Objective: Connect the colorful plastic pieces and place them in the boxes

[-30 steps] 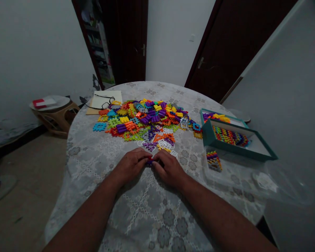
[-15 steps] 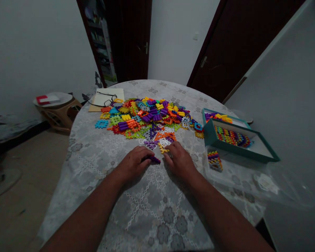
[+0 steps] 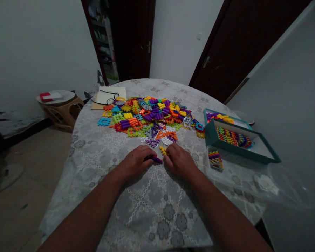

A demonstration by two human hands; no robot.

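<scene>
My left hand [image 3: 139, 160] is closed on a purple building piece [image 3: 157, 160], whose narrow toothed end sticks out past the fingertips. My right hand [image 3: 178, 159] pinches a yellow building piece [image 3: 163, 150], partly covered by the fingers. A small gap separates the two pieces, just above the tablecloth. Just beyond the hands lie a purple toothed piece [image 3: 152, 142] and white lattice pieces [image 3: 167, 141]. Behind them spreads a big heap of colourful interlocking pieces [image 3: 146, 117].
On the right stand a teal box [image 3: 241, 152] holding rows of pieces and a clear plastic tray [image 3: 231, 176] with a stacked triangular bundle [image 3: 215, 161]. Glasses [image 3: 110, 101] rest on papers [image 3: 122, 91] at the far left. A stool [image 3: 65, 112] stands beyond the table.
My right hand has picked up the yellow piece and drawn it slightly away from the white and purple pieces. My left hand still holds the purple piece. The view has shifted slightly.
</scene>
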